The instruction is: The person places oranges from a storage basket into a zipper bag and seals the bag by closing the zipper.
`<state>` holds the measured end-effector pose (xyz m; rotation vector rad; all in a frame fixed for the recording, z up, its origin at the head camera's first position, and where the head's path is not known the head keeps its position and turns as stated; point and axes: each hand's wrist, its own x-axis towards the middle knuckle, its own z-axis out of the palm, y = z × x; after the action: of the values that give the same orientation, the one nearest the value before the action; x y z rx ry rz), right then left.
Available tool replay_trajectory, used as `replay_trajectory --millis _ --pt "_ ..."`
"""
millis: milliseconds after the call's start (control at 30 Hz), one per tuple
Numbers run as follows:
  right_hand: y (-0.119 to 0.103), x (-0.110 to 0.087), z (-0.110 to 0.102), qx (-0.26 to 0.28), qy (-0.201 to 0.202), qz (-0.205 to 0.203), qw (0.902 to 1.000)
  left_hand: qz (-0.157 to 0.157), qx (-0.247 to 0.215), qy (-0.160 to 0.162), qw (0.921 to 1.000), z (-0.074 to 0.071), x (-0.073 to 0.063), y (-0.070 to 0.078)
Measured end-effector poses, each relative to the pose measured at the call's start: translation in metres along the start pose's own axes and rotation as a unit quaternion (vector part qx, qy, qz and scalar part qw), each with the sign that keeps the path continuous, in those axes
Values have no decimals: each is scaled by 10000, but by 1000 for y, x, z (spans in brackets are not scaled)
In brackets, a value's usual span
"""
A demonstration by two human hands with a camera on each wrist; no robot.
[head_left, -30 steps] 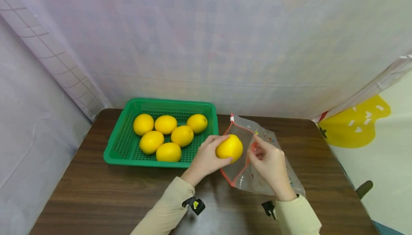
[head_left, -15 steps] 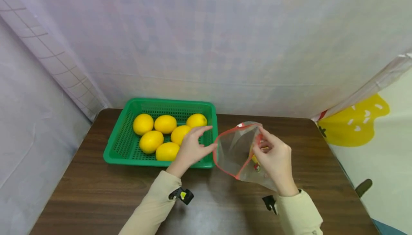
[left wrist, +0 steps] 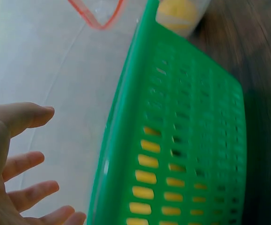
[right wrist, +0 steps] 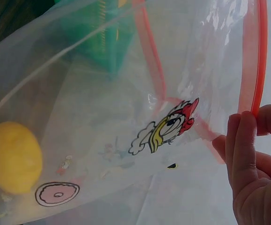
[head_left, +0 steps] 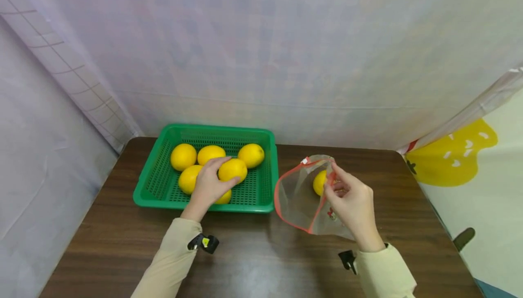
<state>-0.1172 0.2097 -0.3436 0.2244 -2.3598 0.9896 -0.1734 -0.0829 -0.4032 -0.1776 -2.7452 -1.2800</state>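
Observation:
My left hand (head_left: 211,181) is over the green basket (head_left: 143,193), its thumb and fingers spread beside a lemon (head_left: 234,171). In the left wrist view the fingers (left wrist: 30,164) are apart and hold nothing, above the basket's rim (left wrist: 121,126). My right hand (head_left: 352,200) pinches the red-edged mouth of a clear zip bag (head_left: 298,202) and holds it gaping. One lemon (right wrist: 14,157) lies inside the bag, partly behind the right hand in the head view. Cartoon prints mark the bag's side.
Several other lemons (head_left: 183,157) lie in the basket. Basket and bag are on a dark wooden table (head_left: 253,261). A pale curtain (head_left: 261,62) hangs behind the table's back edge.
The lemon from my left hand has gone into the bag. The emptied left hand has moved left over the basket. The right hand keeps its pinch, with the bag's mouth wider.

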Motion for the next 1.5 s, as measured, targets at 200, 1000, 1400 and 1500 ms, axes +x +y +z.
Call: replay_trajectory --millis 200,1000,1400,1500 --pt "-1 -1 -1 -43 -38 55 10000 -179 323 15 9993 -4 -2 -15" --pt "-1 -2 -1 -22 -156 133 9998 -669 1427 -331 9869 7 -7 -38" --pt "-2 -1 1 -19 -225 62 9997 -648 1817 -596 9794 7 -6 -34" --pt "-2 0 1 -6 -235 53 9997 -657 1821 -730 9784 7 -6 -34"
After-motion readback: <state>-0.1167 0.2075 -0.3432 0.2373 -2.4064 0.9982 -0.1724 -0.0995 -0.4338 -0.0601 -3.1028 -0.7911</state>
